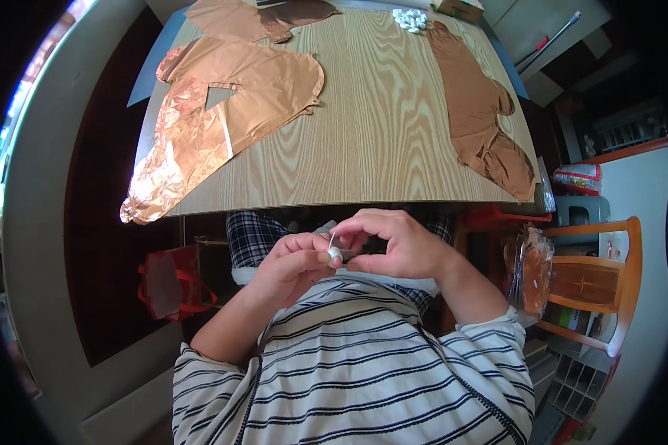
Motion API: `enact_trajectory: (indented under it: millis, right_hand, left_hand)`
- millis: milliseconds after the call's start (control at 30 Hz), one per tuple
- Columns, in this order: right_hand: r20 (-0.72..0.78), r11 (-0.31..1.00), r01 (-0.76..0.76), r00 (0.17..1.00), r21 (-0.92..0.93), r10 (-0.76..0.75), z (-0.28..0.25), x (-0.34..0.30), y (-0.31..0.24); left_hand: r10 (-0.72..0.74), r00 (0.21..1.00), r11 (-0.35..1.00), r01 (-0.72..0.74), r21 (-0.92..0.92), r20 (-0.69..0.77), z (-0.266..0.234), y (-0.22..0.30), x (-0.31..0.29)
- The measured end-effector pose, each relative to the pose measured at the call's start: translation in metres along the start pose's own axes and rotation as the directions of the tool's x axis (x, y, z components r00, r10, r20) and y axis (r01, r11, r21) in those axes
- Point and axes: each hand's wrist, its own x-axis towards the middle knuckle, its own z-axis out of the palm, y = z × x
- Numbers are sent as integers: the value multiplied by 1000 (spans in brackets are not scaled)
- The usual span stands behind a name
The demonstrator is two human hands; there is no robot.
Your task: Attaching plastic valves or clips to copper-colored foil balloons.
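Table: wooden table (364,126), light grain (far, centre).
Chair: orange wooden chair (608,282), right.
Floor: dark panel (104,245), left.
Light: daylight, far left edge.

Copper foil balloons (223,111) are lying on light wood-grain table (378,111). Person's wearing white/navy striped shirt (364,371), w/ red bag (172,285) sitting nearby.

Deflated copper foil balloons (223,111) lie flat on a wooden table (378,119), with small white pieces (410,19) near its far edge. A wooden chair (597,282) stands right, a red bag (172,285) left.
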Motion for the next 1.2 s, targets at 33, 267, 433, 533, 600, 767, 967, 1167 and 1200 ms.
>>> enact_trajectory:
  millis: [33,267,433,533,600,767,967,1167,1200]
  right_hand:
    - [-33,999,-37,999,31,38,7,-1,3]
    - [-226,759,226,869,-610,-440,39,-8,19]
    - [-95,551,226,865,-803,-493,31,-9,1]
    - [-79,598,256,876,-760,-476,22,-3,1]
    - [-49,677,259,915,-688,-400,17,-1,-3]
    - [77,953,258,965,-157,-249,12,2,13]
    - [41,993,117,992,22,-118,19,-10,19]
    - [25,988,150,989,-35,-149,19,-13,22]
    - [29,987,150,988,-48,-149,18,-13,21]
  left_hand:
    - [21,1000,999,-21,-24,-14,0,-1,1]
    - [62,995,998,-60,24,-80,-4,-6,7]
    - [10,979,989,21,149,-205,-5,-6,6]
    - [-81,981,984,106,140,-175,-11,-3,4]
    - [-169,971,965,198,172,-169,-14,-1,3]
    - [-441,897,878,439,189,-31,-21,9,2]
    - [-470,882,882,469,35,29,-30,4,4]
    - [-457,889,889,456,43,29,-36,-5,9]
    - [-456,890,890,456,29,11,-33,-5,10]
